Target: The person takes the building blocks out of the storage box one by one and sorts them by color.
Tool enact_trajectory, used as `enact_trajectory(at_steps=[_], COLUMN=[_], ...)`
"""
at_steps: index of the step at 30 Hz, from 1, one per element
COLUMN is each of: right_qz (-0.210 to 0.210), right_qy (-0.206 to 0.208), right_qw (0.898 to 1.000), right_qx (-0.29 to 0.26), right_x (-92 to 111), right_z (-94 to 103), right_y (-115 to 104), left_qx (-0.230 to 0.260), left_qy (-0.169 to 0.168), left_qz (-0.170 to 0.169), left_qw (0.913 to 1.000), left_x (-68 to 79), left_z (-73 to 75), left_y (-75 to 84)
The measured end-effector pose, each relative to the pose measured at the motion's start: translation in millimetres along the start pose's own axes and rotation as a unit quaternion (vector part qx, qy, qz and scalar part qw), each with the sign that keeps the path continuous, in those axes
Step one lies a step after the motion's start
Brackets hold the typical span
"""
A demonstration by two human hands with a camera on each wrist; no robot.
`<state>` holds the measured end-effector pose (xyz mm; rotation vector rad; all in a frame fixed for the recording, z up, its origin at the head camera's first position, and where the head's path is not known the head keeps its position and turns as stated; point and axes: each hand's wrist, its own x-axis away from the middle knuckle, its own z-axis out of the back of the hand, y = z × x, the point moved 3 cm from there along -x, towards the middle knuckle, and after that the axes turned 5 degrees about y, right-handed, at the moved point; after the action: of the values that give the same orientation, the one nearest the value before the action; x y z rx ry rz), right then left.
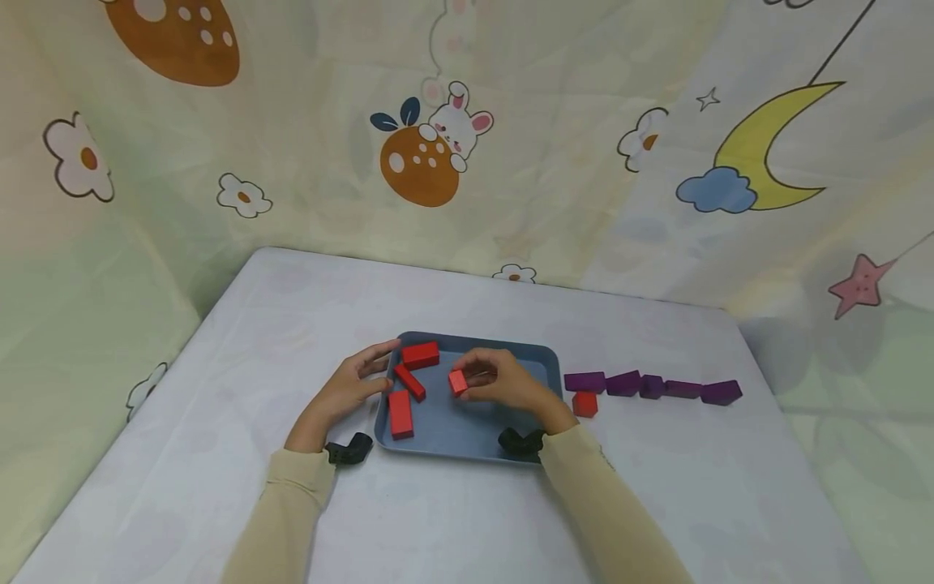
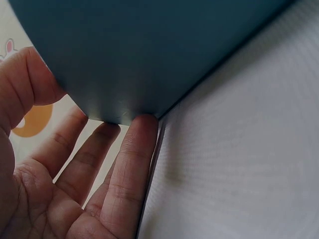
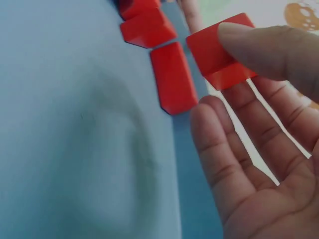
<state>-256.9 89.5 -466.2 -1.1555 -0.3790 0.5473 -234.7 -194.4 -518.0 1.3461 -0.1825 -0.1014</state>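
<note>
My right hand (image 1: pixel 507 381) is over the middle of the blue-grey tray (image 1: pixel 445 442) and pinches a small red block (image 1: pixel 457 383) between thumb and fingers. Seen from the right wrist, the thumb lies across the face of this red block (image 3: pixel 222 50). My left hand (image 1: pixel 350 389) holds the tray's left side, thumb over the rim and fingertips (image 2: pixel 144 127) against the outer wall. Along that side inside the tray lie a red block (image 1: pixel 420 355) at the back, a thin slanted red block (image 1: pixel 410 382) and a larger red block (image 1: pixel 400 414) in front.
Right of the tray, several purple blocks (image 1: pixel 623 383) form a row on the white table (image 1: pixel 438 519). A red cube (image 1: pixel 585 404) sits in front of the row's left end. A patterned cloth (image 1: pixel 554 162) hangs behind the table. Each wrist carries a black mount (image 1: pixel 350 449).
</note>
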Motion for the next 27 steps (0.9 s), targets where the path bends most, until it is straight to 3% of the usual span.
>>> enact_trajectory(at_steps=[7,15,27], right_qz=[0.024,0.014,-0.039], right_qy=[0.042,0.101,0.209], right_qw=[0.998,0.993,0.977], right_qx=[-0.034,-0.055,0.026], right_x=[31.2,71.5,134.0], right_z=[23.6,58.2,108.7], right_y=[-2.9,4.7,25.0], left_qx=[-0.003,-0.01,-0.017], left_qy=[-0.002,0.001,-0.002], left_qz=[0.002,0.006,0.011], left_qw=[1.0,0.9999,0.9998], left_x=[-0.1,0.6,0.5], left_z=[0.1,0.2,0.0], left_y=[0.0,0.1,0.3])
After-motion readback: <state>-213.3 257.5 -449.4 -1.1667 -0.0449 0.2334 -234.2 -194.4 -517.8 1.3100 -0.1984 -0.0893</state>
